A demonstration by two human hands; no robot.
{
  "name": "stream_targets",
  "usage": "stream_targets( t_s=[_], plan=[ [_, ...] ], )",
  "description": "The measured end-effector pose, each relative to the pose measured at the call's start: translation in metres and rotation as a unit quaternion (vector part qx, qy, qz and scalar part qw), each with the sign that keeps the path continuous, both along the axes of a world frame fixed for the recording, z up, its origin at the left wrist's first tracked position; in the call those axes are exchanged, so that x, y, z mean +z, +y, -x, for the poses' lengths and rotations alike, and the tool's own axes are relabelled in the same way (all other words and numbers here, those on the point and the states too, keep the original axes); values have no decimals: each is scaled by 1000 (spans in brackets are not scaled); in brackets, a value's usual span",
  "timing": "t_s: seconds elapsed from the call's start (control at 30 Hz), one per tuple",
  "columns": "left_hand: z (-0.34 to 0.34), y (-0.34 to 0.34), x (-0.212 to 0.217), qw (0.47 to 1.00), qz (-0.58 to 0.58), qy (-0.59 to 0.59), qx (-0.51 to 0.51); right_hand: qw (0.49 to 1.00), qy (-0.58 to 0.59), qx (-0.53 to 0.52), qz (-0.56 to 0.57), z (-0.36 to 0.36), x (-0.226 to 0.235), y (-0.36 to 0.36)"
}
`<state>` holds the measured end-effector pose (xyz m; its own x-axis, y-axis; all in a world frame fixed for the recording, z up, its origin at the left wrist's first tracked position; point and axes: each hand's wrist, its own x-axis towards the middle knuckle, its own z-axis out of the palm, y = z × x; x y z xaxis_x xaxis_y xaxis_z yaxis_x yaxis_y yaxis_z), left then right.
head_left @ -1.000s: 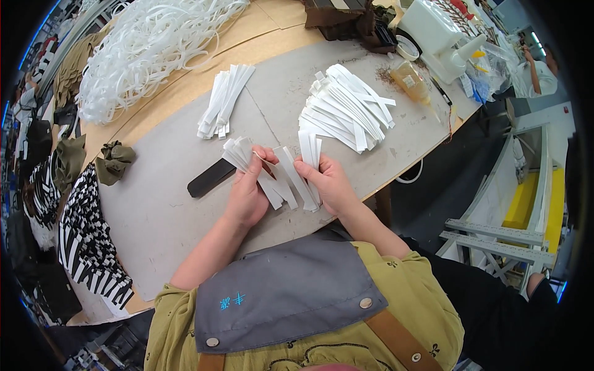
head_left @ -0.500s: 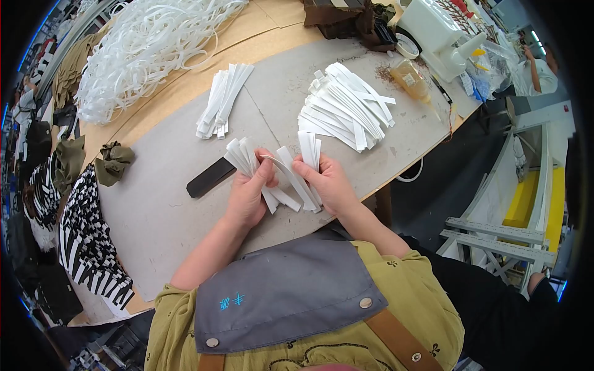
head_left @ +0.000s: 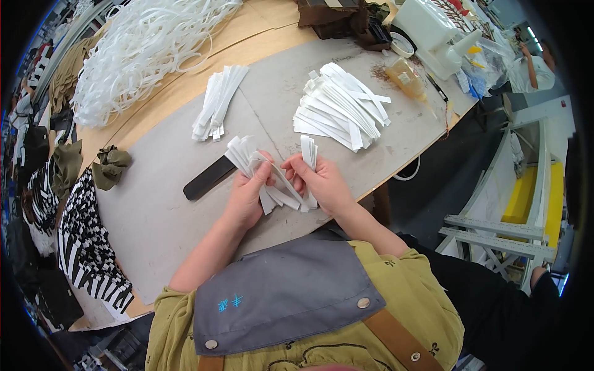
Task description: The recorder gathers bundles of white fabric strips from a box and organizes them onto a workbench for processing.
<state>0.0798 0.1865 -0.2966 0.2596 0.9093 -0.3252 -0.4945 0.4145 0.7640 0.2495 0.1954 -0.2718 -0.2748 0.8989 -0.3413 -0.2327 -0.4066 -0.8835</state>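
Note:
My left hand (head_left: 249, 195) is closed around a fanned bunch of white strips (head_left: 240, 149), thumb on top, their lower ends poking out below. In my right hand (head_left: 322, 185) a thinner bunch of white strips (head_left: 309, 147) stands between thumb and fingers. One strip (head_left: 286, 179) slants between the two hands; which fingers pinch it is hard to make out. A flat black bar (head_left: 209, 179) lies on the table beside my left hand. Farther away rest a small stack of white strips (head_left: 219, 102) and, to the right, a larger fanned pile of white strips (head_left: 340, 108).
A tangled heap of white tape (head_left: 148, 55) covers the far left. Black-and-white strips (head_left: 93, 241) and olive cloth (head_left: 111, 167) lie at the left edge. Toward the far right are a glue bottle (head_left: 405, 79), a black pen (head_left: 437, 88) and a white machine (head_left: 427, 31).
My right hand's fingertips have moved left, nearer my left hand. The strip between the hands has shifted, and the right bunch looks narrower from here. The view has shifted slightly.

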Motion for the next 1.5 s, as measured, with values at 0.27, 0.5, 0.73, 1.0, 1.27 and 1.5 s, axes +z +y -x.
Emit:
stream_targets(
  t_s=[0.27, 0.5, 0.73, 1.0, 1.27, 1.5],
  plan=[
    [-2, 2, 4, 988, -58, -138, 38, 996, 72, 46, -1, -12, -6, -1],
    [0, 1, 20, 1000, 4, -18, -19, 995, -33, 79, -52, -4, -4, -6],
    [0, 0, 18, 1000, 0, 20, -4, 978, -123, 106, -134, 0, -11, -7],
    [1, 0, 14, 1000, -7, 18, -3, 977, -133, 120, -116, 0, -6, -7],
    [-1, 0, 13, 999, -4, 43, 2, 988, -70, 106, -86, 3, -7, -8],
    [-1, 0, 10, 999, 0, 37, 8, 995, -13, 84, -49, 4, -7, -9]
  ],
)
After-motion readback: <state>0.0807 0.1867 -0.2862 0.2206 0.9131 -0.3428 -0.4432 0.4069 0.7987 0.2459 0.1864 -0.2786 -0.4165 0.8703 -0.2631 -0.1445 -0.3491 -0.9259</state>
